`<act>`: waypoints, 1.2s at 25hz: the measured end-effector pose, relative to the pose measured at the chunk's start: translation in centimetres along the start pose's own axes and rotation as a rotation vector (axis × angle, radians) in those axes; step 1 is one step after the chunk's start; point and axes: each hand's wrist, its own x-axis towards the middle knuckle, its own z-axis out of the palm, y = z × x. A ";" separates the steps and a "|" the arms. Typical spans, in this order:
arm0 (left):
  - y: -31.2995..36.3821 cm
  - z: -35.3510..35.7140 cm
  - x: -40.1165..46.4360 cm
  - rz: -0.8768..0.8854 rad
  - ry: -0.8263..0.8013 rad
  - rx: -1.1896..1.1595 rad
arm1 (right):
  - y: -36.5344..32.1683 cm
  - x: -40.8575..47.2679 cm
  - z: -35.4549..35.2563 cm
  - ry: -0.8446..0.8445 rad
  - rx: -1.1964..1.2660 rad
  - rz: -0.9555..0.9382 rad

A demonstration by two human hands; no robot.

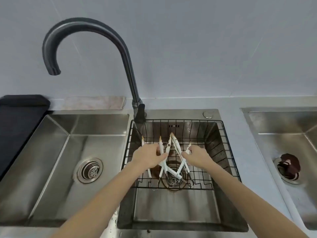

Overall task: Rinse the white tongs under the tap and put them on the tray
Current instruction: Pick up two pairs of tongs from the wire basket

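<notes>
White tongs (pixel 172 152), several pairs of them, are sitting in the black wire basket (pixel 228 145) hung in the middle sink (pixel 173 212). Long axis runs roughly 6 to 12 o'clock, stained tips pointing up toward 12, hinge ends down near the drain at 6. Two pairs lean together so their tips meet in a peak.

Left hand (pixel 148 154) is curled around the pair at about 9 o'clock of the pile, fingers closed on the arms. Right hand (pixel 197 155) is at 3 o'clock, fingers pinched on another pair's upper end, though how firm that grip is I can't really tell.

Tap (pixel 96 40) arcs over to 10 o'clock with its spout above the left sink (pixel 51 160), no water visible. Dark tray (pixel 18 127) sits at far 9 o'clock on the bench (pixel 229 103).
</notes>
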 end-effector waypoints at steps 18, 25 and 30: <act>-0.7 3.2 -2.1 -0.004 -0.076 -0.456 | -0.8 -1.6 2.4 0.060 0.444 0.108; -2.8 1.5 -5.1 -0.055 0.111 -0.771 | -4.5 -5.8 2.5 0.105 0.460 -0.062; -6.8 -0.5 -7.3 -0.125 0.204 -0.941 | -8.7 -8.0 4.8 0.134 0.475 -0.186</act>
